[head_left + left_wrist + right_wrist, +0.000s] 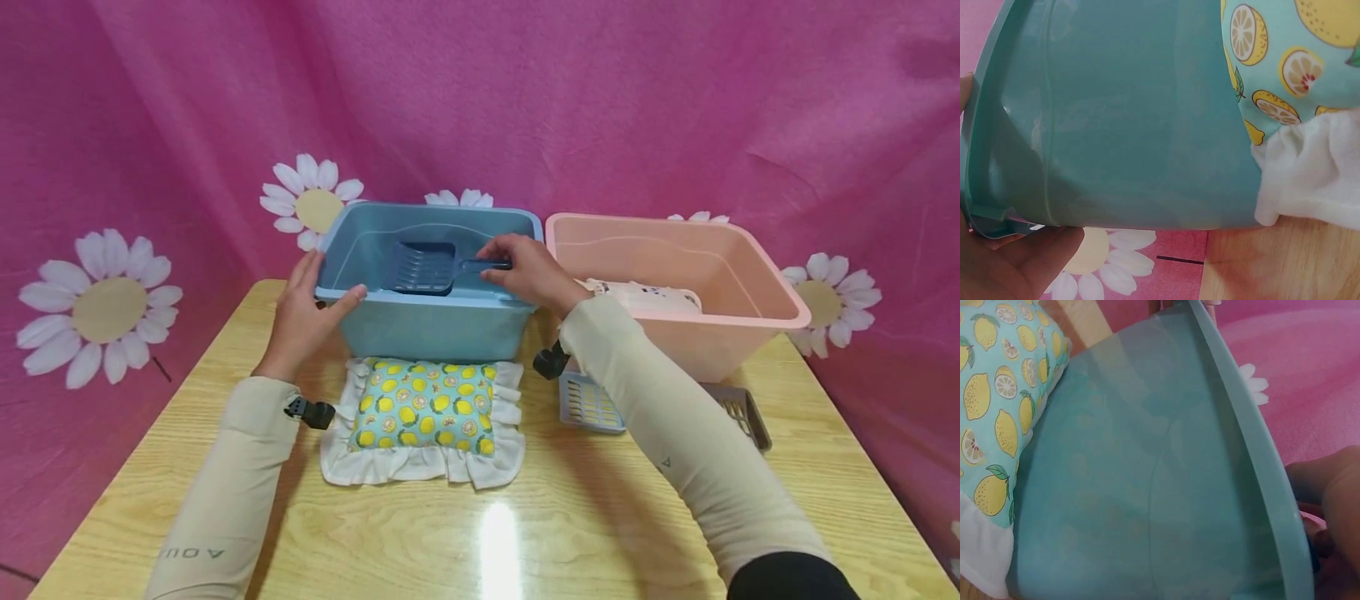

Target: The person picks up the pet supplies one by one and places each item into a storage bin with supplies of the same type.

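A blue plastic tub (pixel 431 329) stands on the table. My left hand (pixel 302 312) holds its front left corner, thumb at the front rim and fingers along the left side; the left wrist view shows fingers (pixel 1041 256) below the rim. Over the tub's opening, my right hand (pixel 528 271) pinches the handle of a dark blue slotted litter scoop (pixel 423 268), whose head points left. In the right wrist view the tub wall (pixel 1135 462) hides most of the scoop. A lemon-print cushion (pixel 427 408) with white ruffles lies in front of the tub.
A pink tub (pixel 690 342) stands to the right, holding a pale printed cloth item (pixel 648 297). In front of it lie a grey-blue slotted scoop (pixel 588 404) and a brown one (pixel 750 417), partly behind my right forearm. A pink daisy-print cloth (pixel 600 108) hangs behind.
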### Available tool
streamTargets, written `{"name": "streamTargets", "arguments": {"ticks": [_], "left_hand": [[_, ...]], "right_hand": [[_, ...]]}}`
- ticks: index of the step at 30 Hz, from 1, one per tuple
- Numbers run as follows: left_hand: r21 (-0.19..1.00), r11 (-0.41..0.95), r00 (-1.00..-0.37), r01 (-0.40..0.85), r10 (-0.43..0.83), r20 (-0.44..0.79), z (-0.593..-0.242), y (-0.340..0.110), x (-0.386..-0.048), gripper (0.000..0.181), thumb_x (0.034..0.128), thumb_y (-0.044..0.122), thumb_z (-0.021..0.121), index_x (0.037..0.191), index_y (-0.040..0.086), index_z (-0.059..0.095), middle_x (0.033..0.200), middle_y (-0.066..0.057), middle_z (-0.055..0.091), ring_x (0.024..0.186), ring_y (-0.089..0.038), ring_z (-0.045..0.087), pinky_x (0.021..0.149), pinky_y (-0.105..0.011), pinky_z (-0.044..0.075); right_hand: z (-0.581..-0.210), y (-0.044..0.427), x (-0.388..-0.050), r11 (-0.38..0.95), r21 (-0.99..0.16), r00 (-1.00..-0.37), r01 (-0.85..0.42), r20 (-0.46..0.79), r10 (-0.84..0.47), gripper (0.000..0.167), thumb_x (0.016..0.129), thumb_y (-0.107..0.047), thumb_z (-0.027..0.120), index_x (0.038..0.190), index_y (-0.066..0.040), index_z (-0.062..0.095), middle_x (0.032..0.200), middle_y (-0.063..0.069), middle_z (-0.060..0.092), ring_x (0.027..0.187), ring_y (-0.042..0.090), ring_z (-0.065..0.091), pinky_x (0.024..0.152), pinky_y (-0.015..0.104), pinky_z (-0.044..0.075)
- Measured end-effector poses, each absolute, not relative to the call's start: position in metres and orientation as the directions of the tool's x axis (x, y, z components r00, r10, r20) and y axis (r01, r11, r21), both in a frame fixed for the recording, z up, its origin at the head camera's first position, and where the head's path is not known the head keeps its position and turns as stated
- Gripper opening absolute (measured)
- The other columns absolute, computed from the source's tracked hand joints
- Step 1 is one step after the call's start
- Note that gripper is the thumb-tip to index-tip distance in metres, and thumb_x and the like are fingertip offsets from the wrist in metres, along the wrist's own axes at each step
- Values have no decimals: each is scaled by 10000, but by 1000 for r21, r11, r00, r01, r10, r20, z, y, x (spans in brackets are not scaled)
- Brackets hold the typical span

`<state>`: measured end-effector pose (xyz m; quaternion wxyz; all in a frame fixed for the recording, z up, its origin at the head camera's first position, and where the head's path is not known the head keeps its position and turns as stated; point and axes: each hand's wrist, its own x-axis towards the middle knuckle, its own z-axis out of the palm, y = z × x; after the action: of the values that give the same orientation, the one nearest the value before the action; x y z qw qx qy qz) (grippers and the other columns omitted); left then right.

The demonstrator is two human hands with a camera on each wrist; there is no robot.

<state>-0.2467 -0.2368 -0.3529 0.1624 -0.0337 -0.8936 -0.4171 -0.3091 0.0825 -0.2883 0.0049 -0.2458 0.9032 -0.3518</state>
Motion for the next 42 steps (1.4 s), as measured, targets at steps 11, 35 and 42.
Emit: {"name": "streamTargets", "arguments": {"ticks": [11,35,42], "left_hand": [[739,647,-948,189,-76,309,-353,-236,-246,938,838,604,623,1557,191,184,1606,-23,142,1407,-361,252,1006,-643,358],[736,644,-944,208,-66,325,-353,-237,-246,921,852,564,634,1557,185,180,1606,-26,143,1408,-362,252,1016,-650,342],[740,639,-943,210,-67,326,-354,-236,-246,918,850,570,635,1557,197,183,1604,-24,148,1402,-359,263,1018,-643,346]], "right_hand": [[-291,81,-307,660,-559,-853,-502,192,-486,244,889,-108,678,1124,-43,669,1114,106,656,1078,226,572,991,353,433],[-293,76,-301,667,-515,-826,-538,164,-539,432,892,-176,701,1286,-53,572,1282,101,581,1185,238,511,1028,370,420],[-293,76,-301,663,-507,-818,-551,169,-550,443,895,-194,699,1293,-51,567,1294,89,583,1193,248,509,1029,370,417]]}}
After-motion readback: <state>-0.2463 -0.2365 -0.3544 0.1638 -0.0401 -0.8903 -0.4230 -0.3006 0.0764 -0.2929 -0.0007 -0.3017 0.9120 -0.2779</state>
